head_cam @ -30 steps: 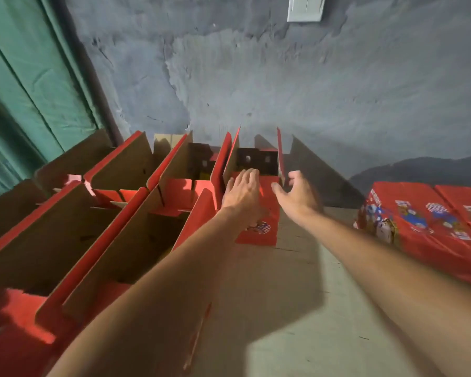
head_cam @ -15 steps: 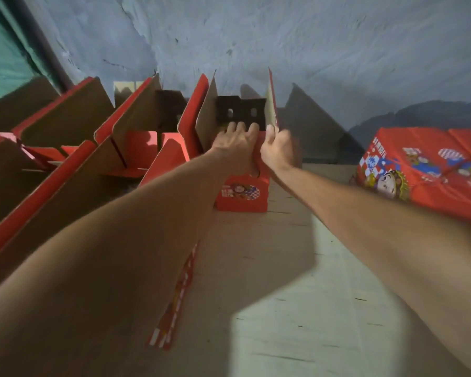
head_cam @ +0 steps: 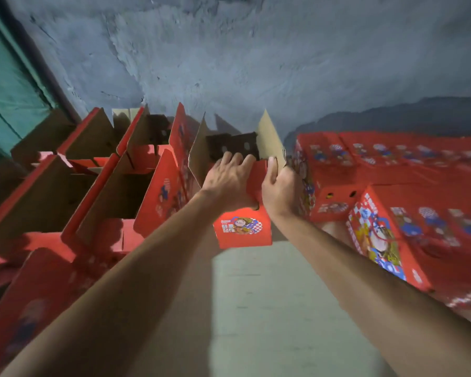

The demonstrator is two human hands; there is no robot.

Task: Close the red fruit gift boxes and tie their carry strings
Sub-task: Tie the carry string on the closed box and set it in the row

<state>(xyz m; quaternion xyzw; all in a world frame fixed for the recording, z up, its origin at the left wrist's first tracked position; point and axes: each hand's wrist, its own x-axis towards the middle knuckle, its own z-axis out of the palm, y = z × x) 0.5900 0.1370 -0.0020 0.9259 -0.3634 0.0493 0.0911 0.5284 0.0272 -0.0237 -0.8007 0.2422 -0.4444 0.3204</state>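
1. Two hands are seen on one open red gift box [head_cam: 242, 229], which is held up off the pale floor [head_cam: 269, 308], between the rows of boxes.
2. The near end flap is gripped by the left hand [head_cam: 226, 180], its fingers curled over the top edge.
3. The same flap is gripped at its right edge by the right hand [head_cam: 279, 191] (thumb on the near face).
4. The box's two brown side flaps are stood upright.
5. More open boxes [head_cam: 106, 186] are ranged at left; closed boxes [head_cam: 392, 213] are stacked at right, against a grey wall [head_cam: 256, 63].
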